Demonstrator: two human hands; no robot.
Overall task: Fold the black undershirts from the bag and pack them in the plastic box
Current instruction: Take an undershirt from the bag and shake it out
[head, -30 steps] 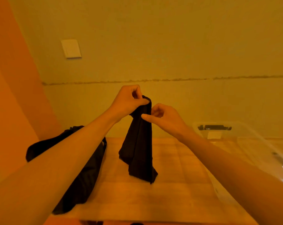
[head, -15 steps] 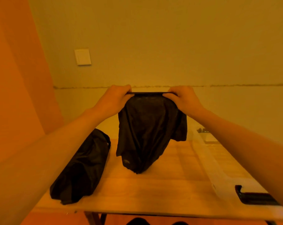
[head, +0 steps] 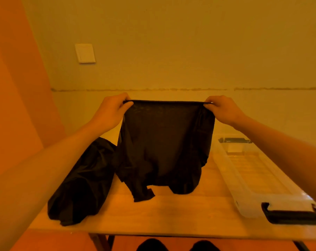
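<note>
A black undershirt (head: 162, 142) hangs spread out in the air above the wooden table (head: 171, 214), its top hem stretched taut and its lower end touching the tabletop. My left hand (head: 111, 113) pinches the hem's left corner, and my right hand (head: 222, 111) pinches the right corner. A black bag (head: 82, 182) lies on the table's left part, just left of the hanging shirt. The clear plastic box (head: 247, 201) with black latches stands on the right part of the table; nothing shows inside it.
The table's near edge runs across the bottom, with its legs and my dark shoes (head: 175, 246) below. A plain wall with a light switch (head: 85, 53) stands close behind the table. An orange wall (head: 12, 105) closes the left side.
My hands have moved apart, pulling the bunched shirt open from a narrow hanging strip into a wide, flat spread. The view has tilted down and shows more of the box.
</note>
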